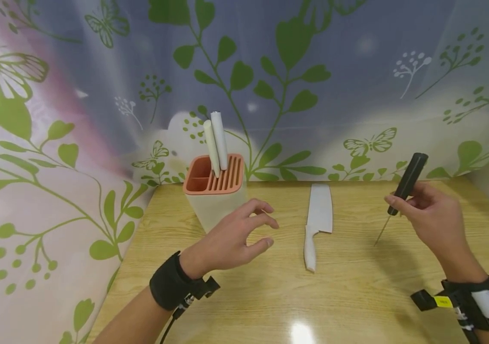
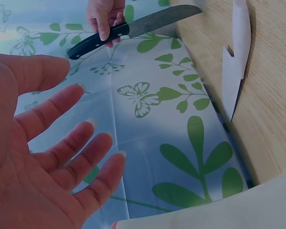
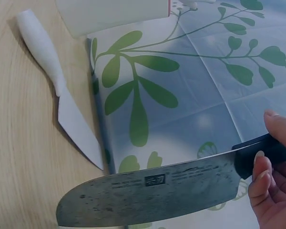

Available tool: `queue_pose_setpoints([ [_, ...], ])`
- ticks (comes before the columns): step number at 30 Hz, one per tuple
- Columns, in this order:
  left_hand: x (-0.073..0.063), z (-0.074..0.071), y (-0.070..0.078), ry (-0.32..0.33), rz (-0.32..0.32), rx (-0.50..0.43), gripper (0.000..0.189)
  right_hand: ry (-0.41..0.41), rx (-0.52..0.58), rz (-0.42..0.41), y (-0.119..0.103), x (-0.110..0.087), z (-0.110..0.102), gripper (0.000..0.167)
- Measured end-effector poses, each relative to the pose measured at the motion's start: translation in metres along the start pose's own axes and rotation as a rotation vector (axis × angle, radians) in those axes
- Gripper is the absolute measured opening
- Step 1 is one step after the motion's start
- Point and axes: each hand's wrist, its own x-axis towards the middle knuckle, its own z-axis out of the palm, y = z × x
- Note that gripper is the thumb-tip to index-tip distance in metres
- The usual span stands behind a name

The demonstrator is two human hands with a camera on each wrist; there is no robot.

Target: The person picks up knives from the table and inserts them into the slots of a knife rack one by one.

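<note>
My right hand (image 1: 440,222) grips the black handle of a kitchen knife (image 1: 408,181) above the table's right side, fingers and thumb around it. Its broad, dark, stained blade (image 3: 148,198) spans the lower part of the right wrist view; from the head view it appears edge-on, pointing down toward the wood. My left hand (image 1: 236,234) hovers in front of the knife block (image 1: 216,210), holding nothing, fingers loosely bent and spread. Between the hands a white-handled cleaver (image 1: 319,210) lies flat, blade toward the back.
The cream block has an orange slotted top (image 1: 197,188). A white knife handle (image 1: 219,141) and a cream knife handle (image 1: 211,148) stick up from it. Behind the wooden table (image 1: 261,296) hangs a leaf-and-butterfly patterned curtain (image 1: 356,95), which also runs along the left side.
</note>
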Motion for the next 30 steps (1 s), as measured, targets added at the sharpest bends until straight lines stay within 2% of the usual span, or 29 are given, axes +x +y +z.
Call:
queue_pose_setpoints([
  [12, 0.001, 0.002, -0.002, -0.002, 0.011, -0.008, 0.021, -0.014, 0.045, 0.007, 0.007, -0.005, 0.005, 0.039],
  [18, 0.002, 0.003, -0.002, -0.009, 0.036, -0.015, 0.023, -0.004, 0.038, 0.015, 0.009, -0.006, 0.005, 0.04],
  [24, 0.002, 0.004, -0.002, -0.02, -0.001, -0.032, 0.033, 0.029, 0.02, -0.023, 0.009, -0.006, 0.01, 0.037],
  [30, 0.002, 0.004, -0.002, 0.004, -0.027, -0.069, 0.039, 0.05, -0.009, -0.069, 0.007, -0.005, 0.011, 0.033],
])
